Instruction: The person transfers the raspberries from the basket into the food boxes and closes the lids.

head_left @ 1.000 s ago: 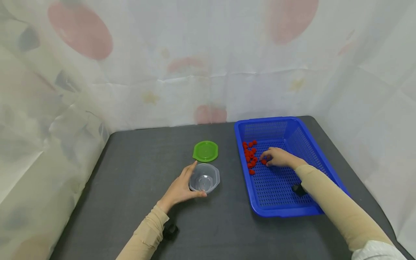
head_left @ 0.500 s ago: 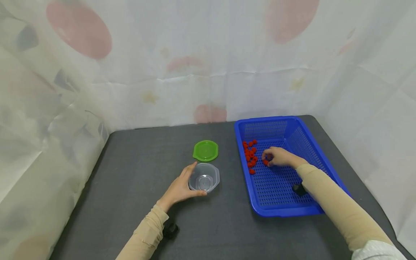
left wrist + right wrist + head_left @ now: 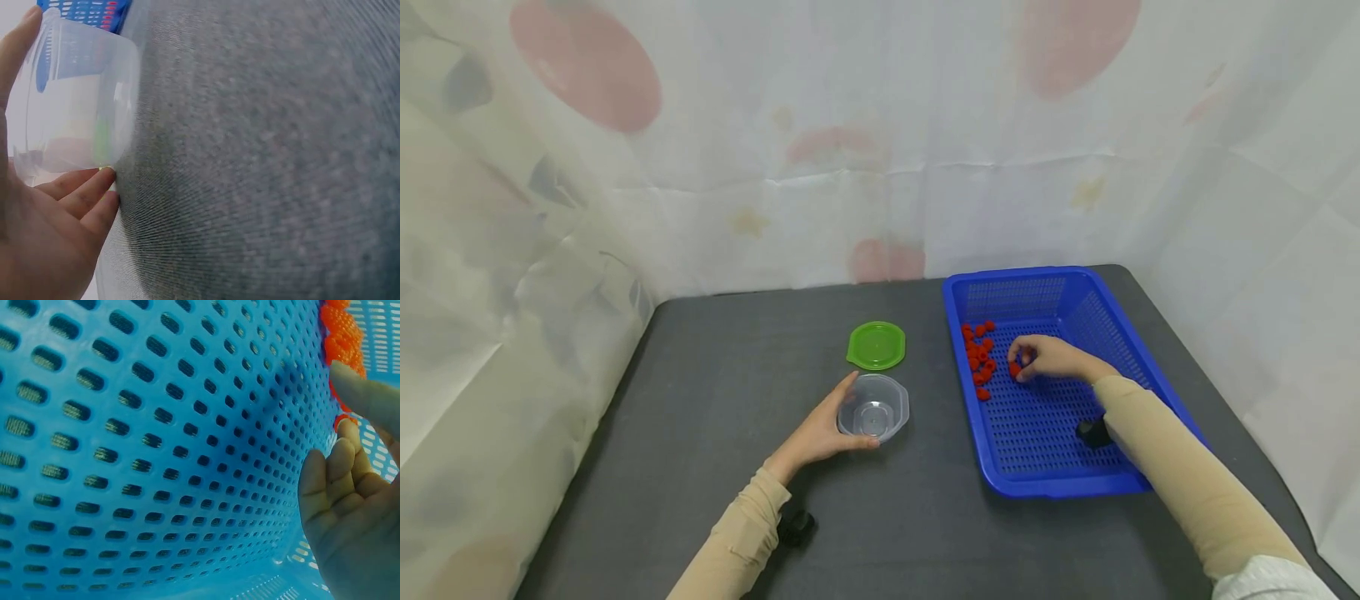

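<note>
- While my left hand point(image 3: 817, 433) curls round the side of the clear tub point(image 3: 874, 407), thumb and fingers cupping its wall, the tub sits upright on the grey tabletop point(image 3: 715, 392) just in front of the green lid point(image 3: 876, 345).
- My right hand point(image 3: 1051, 358) is down inside the blue basket point(image 3: 1078, 308), fingers bent and pinching one red berry point(image 3: 1015, 368) at their tips; the right wrist view shows a red bit at my fingertip point(image 3: 345, 431), though how firm the pinch is I cannot tell.
- The other berries point(image 3: 978, 354) lie in a loose heap along the basket's left side, just beside my fingers.
- The berry looks small and soft, I judge: too hard a squeeze could crush it, too light a one could let it drop back on the mesh.
- My knuckles sit close to the heap, so a careless lift might scatter its neighbours.
- The tub is light and empty; if my left hand slackens or nudges, it could slide or tip.
- The basket's wall stands between berry and tub, and a low carry could clip the rim.
</note>
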`<state>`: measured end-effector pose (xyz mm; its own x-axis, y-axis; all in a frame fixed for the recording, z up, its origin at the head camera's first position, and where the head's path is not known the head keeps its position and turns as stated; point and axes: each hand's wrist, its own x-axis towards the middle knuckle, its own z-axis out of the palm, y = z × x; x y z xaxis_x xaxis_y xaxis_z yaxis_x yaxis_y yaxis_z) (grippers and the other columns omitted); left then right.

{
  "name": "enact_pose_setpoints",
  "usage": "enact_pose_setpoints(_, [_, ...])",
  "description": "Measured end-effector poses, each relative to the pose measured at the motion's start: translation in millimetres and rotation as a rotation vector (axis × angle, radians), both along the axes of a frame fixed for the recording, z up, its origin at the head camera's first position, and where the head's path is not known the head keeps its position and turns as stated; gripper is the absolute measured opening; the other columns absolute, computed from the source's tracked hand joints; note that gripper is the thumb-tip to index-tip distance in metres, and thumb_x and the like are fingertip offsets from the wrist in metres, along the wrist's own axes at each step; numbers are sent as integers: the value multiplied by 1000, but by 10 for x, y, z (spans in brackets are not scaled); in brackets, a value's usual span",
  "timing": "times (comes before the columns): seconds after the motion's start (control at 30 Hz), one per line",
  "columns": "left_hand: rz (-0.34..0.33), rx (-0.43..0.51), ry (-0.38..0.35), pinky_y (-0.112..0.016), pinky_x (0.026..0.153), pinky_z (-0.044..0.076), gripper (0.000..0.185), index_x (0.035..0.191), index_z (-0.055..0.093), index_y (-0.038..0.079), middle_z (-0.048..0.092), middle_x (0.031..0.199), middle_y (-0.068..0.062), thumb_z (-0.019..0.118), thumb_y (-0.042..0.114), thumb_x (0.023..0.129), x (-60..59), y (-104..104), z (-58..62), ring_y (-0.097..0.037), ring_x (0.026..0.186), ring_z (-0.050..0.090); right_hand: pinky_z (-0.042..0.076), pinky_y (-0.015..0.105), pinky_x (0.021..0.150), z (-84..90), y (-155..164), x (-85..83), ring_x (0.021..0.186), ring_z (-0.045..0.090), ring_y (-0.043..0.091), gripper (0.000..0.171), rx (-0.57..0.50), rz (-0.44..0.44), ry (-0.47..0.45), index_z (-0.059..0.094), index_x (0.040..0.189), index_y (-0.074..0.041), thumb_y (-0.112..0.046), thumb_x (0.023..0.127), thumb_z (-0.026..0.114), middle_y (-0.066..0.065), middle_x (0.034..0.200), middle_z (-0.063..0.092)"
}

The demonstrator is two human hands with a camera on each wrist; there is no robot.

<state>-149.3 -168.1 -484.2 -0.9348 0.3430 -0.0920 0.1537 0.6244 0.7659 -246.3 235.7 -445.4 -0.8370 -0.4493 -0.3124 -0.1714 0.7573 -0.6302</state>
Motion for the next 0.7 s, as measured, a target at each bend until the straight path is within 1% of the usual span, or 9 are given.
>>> enact_pose_setpoints(0.13, [-1,39,-22,-51,109,29,115,150,13,24,36,148,-12,84,44,62,-10,0,-12,-26,136,37,33,32,67,13,22,-2,75,42,19,30,-73,-13,-53,58,105,-8,-16,79,72,4,81,45])
enact_pose_setpoints(0.23, [-7,75,-27,-50,111,28,114,150,13,22,35,148,-13,85,40,63,-10,-1,-23,-27,136,36,34,32,67,31,23,-1,74,41,19,33,-125,-25,-93,58,108,-8,-18,80,71,4,82,44])
enact_pose_setpoints(0.37, [-7,117,-38,-49,112,26,114,150,14,20,34,149,-15,86,36,63,-3,3,-25,-29,137,36,35,33,68,68,5,9,75,41,19,36,-176,-42,-124,58,112,-6,-19,81,71,5,83,45])
enact_pose_setpoints(0.53, [-1,131,-36,-51,110,27,110,149,17,22,41,145,-13,86,34,64,-5,4,-25,-28,135,39,38,36,70,133,-18,45,74,44,19,39,-220,-46,-147,57,115,-4,-20,82,70,7,83,47])
enact_pose_setpoints(0.63, [-4,138,-29,-52,109,28,109,149,18,23,44,143,-12,86,34,64,-10,0,-32,-27,134,41,39,37,70,168,-35,57,74,45,22,41,-249,-43,-159,57,117,-4,-22,83,70,6,82,49])
enact_pose_setpoints(0.7, [-13,152,-36,-53,109,28,108,149,18,18,43,143,-15,85,30,66,24,20,72,-30,134,41,41,38,73,193,-54,64,80,52,26,41,-271,-46,-171,56,118,-3,-22,84,69,5,81,49])
